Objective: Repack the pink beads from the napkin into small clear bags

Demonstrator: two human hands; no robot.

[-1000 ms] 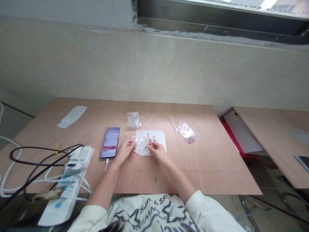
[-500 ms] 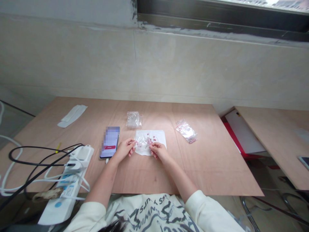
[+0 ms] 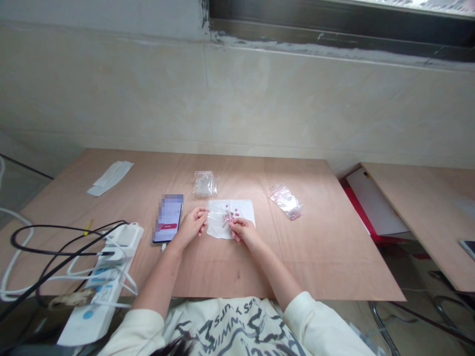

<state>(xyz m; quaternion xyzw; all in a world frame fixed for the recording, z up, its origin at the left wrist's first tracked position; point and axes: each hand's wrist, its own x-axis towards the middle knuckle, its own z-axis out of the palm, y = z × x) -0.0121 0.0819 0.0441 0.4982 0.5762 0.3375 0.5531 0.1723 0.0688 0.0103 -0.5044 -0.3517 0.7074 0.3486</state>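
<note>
A white sheet of paper (image 3: 247,206) lies on the table, with several small pink bead-like pieces (image 3: 227,217) grouped on it. At its left edge my left hand (image 3: 193,226) has thumb and fingertips pinched together on what looks like a small clear plastic bag (image 3: 214,216). The bag is hard to make out against the paper. Over the paper's lower right part, my right hand (image 3: 243,230) is closed in a pinch right beside the pink pieces. What sits between its fingertips is too small to name.
A phone (image 3: 169,218) with a cable lies left of the paper. Behind it is a clear packet (image 3: 205,184); to the right, a packet with pink pieces (image 3: 285,201). White strips (image 3: 111,178) lie far left. A power strip (image 3: 107,282) with tangled cables fills the near left.
The clear plastic between my hands shows less than before, and my left hand has turned slightly. My right hand stays almost in place. The view has shifted a little.
</note>
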